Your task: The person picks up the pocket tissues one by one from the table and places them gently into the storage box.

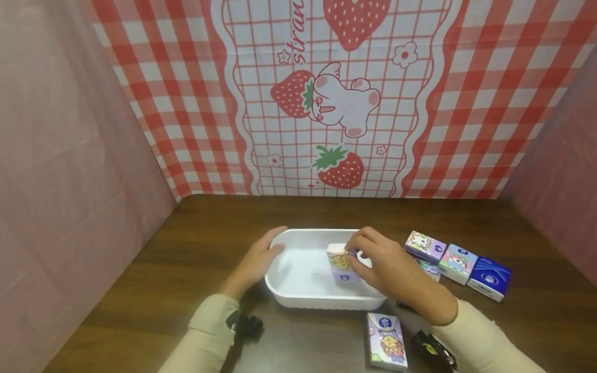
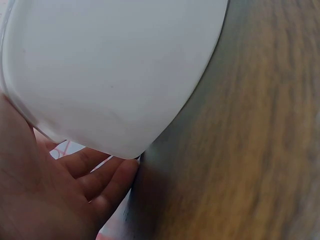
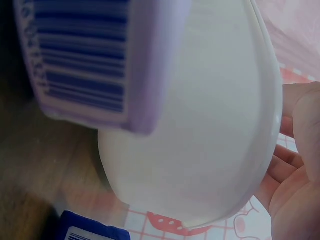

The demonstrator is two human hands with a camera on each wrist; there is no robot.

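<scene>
My left hand (image 1: 255, 261) grips the left end of a white plastic basin (image 1: 298, 269), thumb over the rim and fingers (image 2: 107, 182) against the outer wall. Reaching over the basin's right end, my right hand (image 1: 387, 263) pinches the top of a purple tissue pack (image 1: 342, 265) with a yellow cartoon figure. That pack is upright inside, near the right end; whether it touches the bottom I cannot tell. Seen from the right wrist, the basin wall (image 3: 215, 125) hides the held pack and part of the right hand (image 3: 295, 150).
Another purple tissue pack (image 1: 387, 342) lies in front of the basin. To the right are a white-and-purple pack (image 1: 425, 246), a light blue one (image 1: 458, 263), a dark blue one (image 1: 489, 278) and a pack partly behind my forearm (image 1: 430, 270). Strawberry cloth (image 1: 326, 103) hangs behind the wooden table (image 1: 140, 300).
</scene>
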